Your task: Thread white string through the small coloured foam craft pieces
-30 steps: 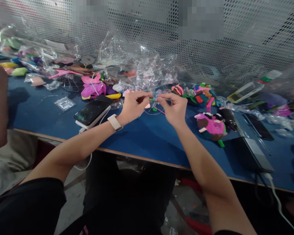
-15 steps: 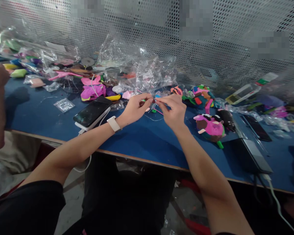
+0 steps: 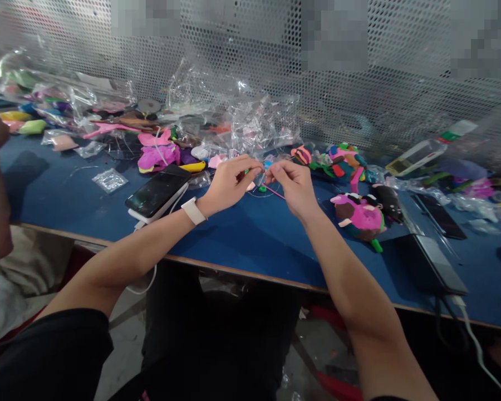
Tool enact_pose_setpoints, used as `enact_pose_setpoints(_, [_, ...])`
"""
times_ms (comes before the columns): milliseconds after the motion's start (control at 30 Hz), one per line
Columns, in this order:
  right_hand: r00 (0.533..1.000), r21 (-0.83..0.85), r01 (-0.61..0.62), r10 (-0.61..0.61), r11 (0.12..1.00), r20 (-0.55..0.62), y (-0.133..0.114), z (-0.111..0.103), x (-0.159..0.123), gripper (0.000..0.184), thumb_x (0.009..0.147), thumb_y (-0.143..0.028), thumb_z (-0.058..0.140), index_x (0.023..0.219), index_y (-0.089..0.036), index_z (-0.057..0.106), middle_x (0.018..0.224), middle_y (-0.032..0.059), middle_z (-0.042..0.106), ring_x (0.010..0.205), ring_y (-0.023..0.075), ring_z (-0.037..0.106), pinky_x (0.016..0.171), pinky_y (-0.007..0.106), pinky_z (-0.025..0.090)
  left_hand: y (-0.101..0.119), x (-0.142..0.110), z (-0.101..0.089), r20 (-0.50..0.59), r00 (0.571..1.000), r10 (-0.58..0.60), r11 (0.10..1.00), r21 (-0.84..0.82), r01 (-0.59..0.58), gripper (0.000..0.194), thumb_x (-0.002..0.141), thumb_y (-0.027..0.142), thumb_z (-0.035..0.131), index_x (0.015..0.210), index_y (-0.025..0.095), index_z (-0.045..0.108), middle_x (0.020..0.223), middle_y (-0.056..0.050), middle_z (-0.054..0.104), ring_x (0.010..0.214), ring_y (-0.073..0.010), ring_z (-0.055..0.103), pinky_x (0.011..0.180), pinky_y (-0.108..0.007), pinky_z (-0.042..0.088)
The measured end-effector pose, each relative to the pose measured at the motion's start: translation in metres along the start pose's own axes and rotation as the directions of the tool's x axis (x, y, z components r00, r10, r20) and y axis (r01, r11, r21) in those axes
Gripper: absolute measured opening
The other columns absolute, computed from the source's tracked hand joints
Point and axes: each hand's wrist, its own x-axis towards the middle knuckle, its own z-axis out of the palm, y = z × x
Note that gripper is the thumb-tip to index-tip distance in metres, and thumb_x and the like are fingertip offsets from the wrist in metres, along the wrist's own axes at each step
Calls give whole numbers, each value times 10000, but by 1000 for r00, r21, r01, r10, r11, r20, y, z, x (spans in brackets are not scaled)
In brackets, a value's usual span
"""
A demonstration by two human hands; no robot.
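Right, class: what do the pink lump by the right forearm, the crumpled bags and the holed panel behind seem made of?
Pink lump: probably modelling clay, matte, with pressed-together colours. Crumpled bags: likely thin plastic film, glossy, creased and see-through. Holed panel: perhaps metal, dull grey; plastic is possible.

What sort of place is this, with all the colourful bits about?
It looks like a craft workspace, perhaps a workshop: a blue table bears a pink clay-like figure and crumpled clear plastic, with a hole-patterned wall behind.
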Motion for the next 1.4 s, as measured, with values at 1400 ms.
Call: enact_pose_setpoints(1400, [870,-600,338,-483,725,-94,5,7,-16,143,1082,-396,752,1135,-324,865,1150,33,893,1008,262,859,896,466,714,5,-2,0,9,1000,18,995,100,-19,279,1099,239,608,924,211,823,767,-28,748,666,-132,651,675,-280,491])
